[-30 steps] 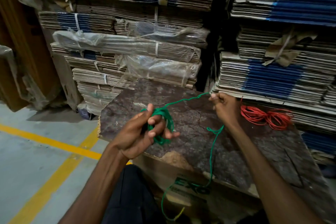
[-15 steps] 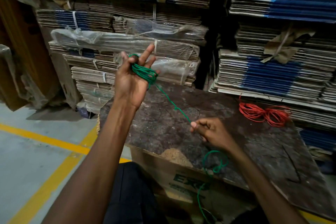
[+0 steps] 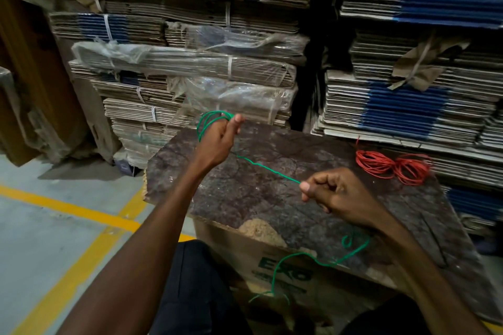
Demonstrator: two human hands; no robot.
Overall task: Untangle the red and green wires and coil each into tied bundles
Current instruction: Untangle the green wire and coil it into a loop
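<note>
My left hand [image 3: 217,136] is raised over the far left corner of the dark board [image 3: 245,198], closed on several loops of the green wire [image 3: 268,170]. A taut stretch of that wire runs down and right to my right hand [image 3: 334,193], which pinches it between thumb and fingers. Past my right wrist the loose green tail curls over the board's front edge and hangs in front of the cardboard box below. The red wire [image 3: 392,166] lies in a loose figure-eight coil on the board's far right, apart from both hands.
The board rests on a cardboard box [image 3: 272,266] with green print. Tall stacks of flattened, strapped cartons [image 3: 190,62] stand close behind and to the right. A grey floor with yellow lines [image 3: 68,209] lies to the left. My dark-trousered knee [image 3: 196,294] is below.
My left hand has come down and right from its raised position, fingers now closed over the green loops. My right hand has shifted slightly right along the wire, which stays taut.
</note>
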